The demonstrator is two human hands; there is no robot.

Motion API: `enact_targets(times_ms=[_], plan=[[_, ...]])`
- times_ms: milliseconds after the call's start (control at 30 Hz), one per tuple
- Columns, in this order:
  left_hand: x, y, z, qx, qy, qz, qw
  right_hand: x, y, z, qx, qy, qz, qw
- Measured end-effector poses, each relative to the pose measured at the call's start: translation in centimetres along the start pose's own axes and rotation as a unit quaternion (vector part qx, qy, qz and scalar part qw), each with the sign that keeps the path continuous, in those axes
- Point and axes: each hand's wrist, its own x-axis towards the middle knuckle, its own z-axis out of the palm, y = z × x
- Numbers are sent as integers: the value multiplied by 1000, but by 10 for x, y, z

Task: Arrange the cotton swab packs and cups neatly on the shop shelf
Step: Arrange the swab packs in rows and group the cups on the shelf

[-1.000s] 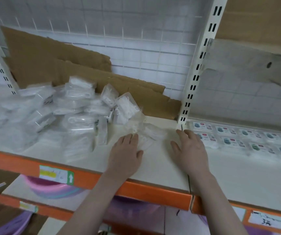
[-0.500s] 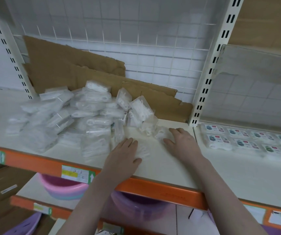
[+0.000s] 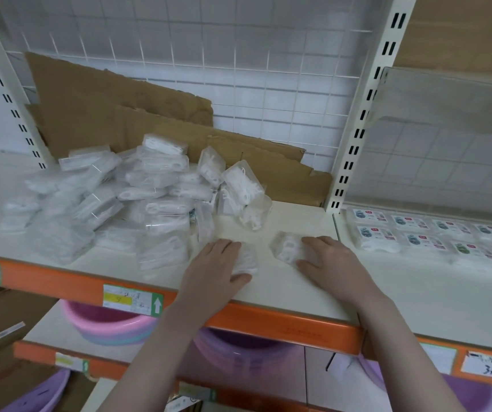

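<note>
Cotton swab packs [image 3: 137, 200] sit in a loose heap on the shelf [image 3: 292, 292], up and to the left of my left hand [image 3: 212, 269], a few of them leaning on the cardboard [image 3: 114, 114] at the back. My left hand lies palm down, fingers straight and together, pressing flat on one small clear pack [image 3: 249, 258] that shows past the fingertips and thumb. My right hand [image 3: 328, 263] also lies palm down just to the right of it, fingers extended over a second small pack [image 3: 286, 246], which sticks out to the left of the fingertips; I cannot tell whether the thumb hooks its edge. The two packs lie apart with bare shelf between them. Ahead of both hands a tilted pack [image 3: 243, 185] stands at the near edge of the heap. Right of my right hand, past the white upright [image 3: 357, 129], labelled packs [image 3: 417, 233] lie in flat rows. Below my forearms, pink and purple basins [image 3: 111, 325] rest on the lower shelf.
</note>
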Motion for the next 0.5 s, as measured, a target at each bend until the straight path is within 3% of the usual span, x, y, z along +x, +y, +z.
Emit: enact_targets(times_ms=[300,500], plan=[[20,4,-13,37,-78,0,996,19,-16,-3,-28,-49,51,997],[24,2,-17,59,-93,13,994,3,-19,-5,-50,-2,87,995]])
